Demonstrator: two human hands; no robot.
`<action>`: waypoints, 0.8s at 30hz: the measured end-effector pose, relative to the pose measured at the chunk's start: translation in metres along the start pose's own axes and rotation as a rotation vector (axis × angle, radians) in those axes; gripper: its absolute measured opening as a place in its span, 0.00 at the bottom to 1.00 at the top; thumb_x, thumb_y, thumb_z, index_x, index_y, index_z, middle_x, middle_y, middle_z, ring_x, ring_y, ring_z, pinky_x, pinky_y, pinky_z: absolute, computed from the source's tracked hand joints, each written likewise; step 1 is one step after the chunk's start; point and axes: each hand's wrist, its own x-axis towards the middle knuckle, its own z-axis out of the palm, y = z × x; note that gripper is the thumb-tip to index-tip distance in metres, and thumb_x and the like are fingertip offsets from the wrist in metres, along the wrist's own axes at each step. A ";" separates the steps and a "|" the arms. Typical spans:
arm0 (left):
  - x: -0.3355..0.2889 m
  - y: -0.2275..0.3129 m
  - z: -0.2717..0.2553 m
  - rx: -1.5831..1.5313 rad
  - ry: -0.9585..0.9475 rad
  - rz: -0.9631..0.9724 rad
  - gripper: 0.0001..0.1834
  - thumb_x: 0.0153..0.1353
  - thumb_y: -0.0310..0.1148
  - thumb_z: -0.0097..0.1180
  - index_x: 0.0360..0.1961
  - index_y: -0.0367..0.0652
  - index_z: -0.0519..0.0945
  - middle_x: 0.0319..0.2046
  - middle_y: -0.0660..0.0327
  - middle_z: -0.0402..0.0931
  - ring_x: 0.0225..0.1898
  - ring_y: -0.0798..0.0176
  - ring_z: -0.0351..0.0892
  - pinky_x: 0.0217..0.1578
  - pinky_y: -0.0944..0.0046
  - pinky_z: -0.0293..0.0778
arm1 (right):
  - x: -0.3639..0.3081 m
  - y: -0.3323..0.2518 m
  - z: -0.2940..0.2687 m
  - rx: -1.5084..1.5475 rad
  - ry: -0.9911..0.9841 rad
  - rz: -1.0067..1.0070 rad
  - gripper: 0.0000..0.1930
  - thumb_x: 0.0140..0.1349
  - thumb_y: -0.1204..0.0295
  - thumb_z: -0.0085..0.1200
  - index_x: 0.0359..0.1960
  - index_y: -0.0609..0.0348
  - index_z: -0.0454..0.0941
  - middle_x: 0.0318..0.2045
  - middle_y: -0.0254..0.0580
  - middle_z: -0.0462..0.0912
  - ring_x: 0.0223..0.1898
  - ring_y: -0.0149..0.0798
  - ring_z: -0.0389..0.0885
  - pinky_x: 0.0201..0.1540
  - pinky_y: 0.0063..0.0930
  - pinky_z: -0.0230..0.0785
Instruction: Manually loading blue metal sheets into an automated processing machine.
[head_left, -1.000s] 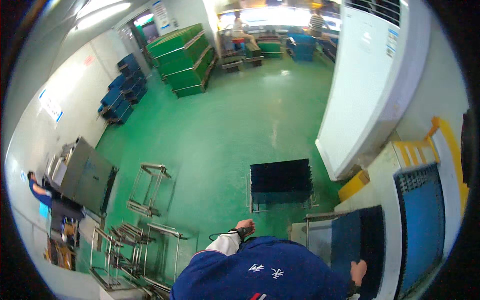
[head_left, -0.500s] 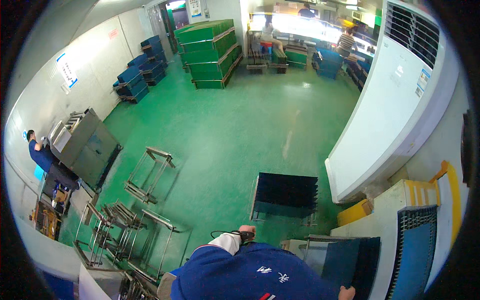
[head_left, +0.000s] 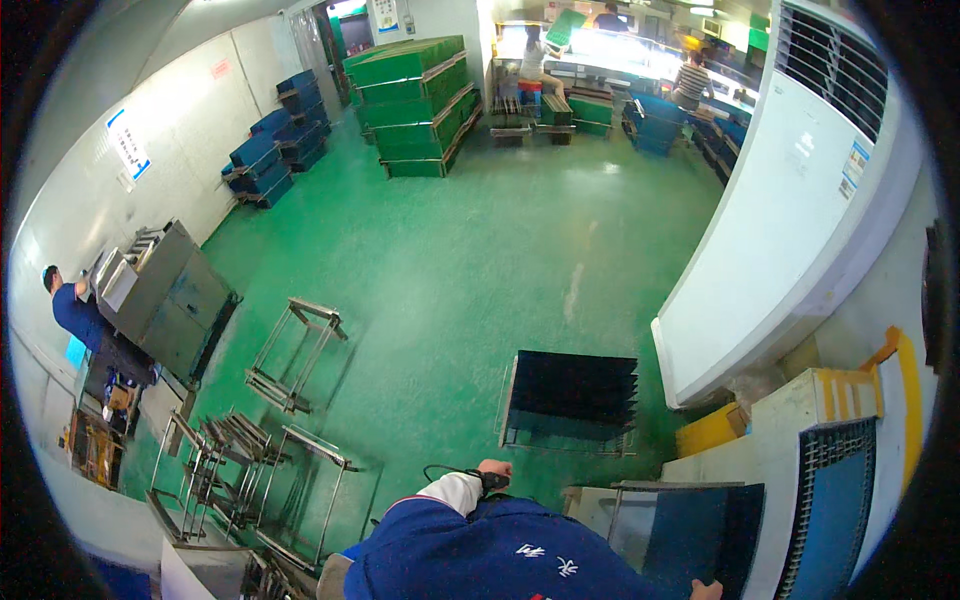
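Left hand (head_left: 494,470): fingers being curled round a small dark object with a cord (head_left: 440,468), judged light and limp. Right hand (head_left: 706,590): being rested on a dark tray (head_left: 690,530), judged stiff; grip cannot be told.

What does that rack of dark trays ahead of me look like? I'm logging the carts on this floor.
The rack of dark trays is a low metal frame holding a close stack of thin black sheets or trays, lying level. It stands on the green floor before the big white cabinet, just beyond the person's left hand. Nothing touches it.
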 end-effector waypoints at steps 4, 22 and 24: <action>0.002 -0.021 0.005 -0.339 0.026 -0.191 0.17 0.43 0.40 0.59 0.36 0.47 0.77 0.31 0.56 0.79 0.35 0.52 0.78 0.35 0.55 0.73 | 0.015 -0.004 0.004 -0.132 -0.015 0.031 0.26 0.50 0.58 0.59 0.42 0.70 0.75 0.45 0.59 0.75 0.49 0.55 0.71 0.51 0.38 0.62; 0.055 -0.046 0.036 -0.572 0.050 -0.012 0.09 0.55 0.36 0.49 0.29 0.40 0.72 0.19 0.59 0.68 0.21 0.58 0.68 0.21 0.58 0.66 | 0.009 0.010 0.006 -0.055 -0.014 0.024 0.28 0.48 0.60 0.59 0.45 0.73 0.72 0.47 0.61 0.73 0.50 0.58 0.69 0.53 0.39 0.61; 0.054 -0.047 0.033 -0.494 0.089 0.119 0.10 0.58 0.35 0.46 0.27 0.38 0.70 0.16 0.60 0.65 0.17 0.60 0.67 0.16 0.59 0.64 | 0.000 0.000 -0.001 -0.042 0.023 0.010 0.28 0.48 0.60 0.59 0.44 0.73 0.72 0.47 0.61 0.73 0.50 0.58 0.69 0.52 0.39 0.62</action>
